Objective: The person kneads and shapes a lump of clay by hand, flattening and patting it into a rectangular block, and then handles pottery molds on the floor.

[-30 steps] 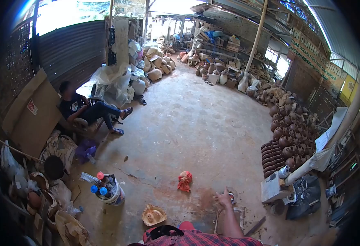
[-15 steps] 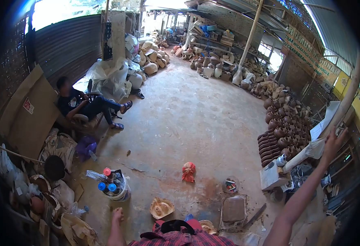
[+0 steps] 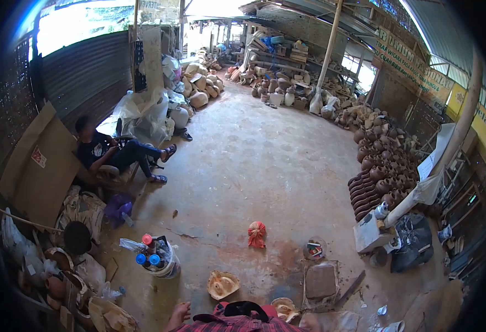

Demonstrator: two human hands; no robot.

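Observation:
My left hand point(image 3: 181, 312) hangs low beside my body at the bottom edge, its fingers curled, with nothing visible in it. Just right of my checked shirt, my right hand point(image 3: 310, 322) is a blur, so its fingers cannot be made out. Nearest the left hand is a pale hollowed clay-coloured mould point(image 3: 222, 285) on the floor. A similar mould point(image 3: 285, 310), partly hidden by my body, lies near the right hand. A white bucket point(image 3: 170, 270) of bottles with red and blue caps stands farther left. Ahead lies a red cloth bundle point(image 3: 256, 235), tied at the top.
A square slab in a tray point(image 3: 320, 281), a dark strip point(image 3: 350, 289) and a round dish point(image 3: 314, 249) of small items lie ahead right. Stacked clay pots point(image 3: 384, 166) and a slanting pole point(image 3: 448, 149) stand right. A seated person point(image 3: 110, 149) is at left.
My right arm, stretched up toward the pole at the right, has come down beside my body. My left hand has moved lower and closer to my body. The view has shifted slightly.

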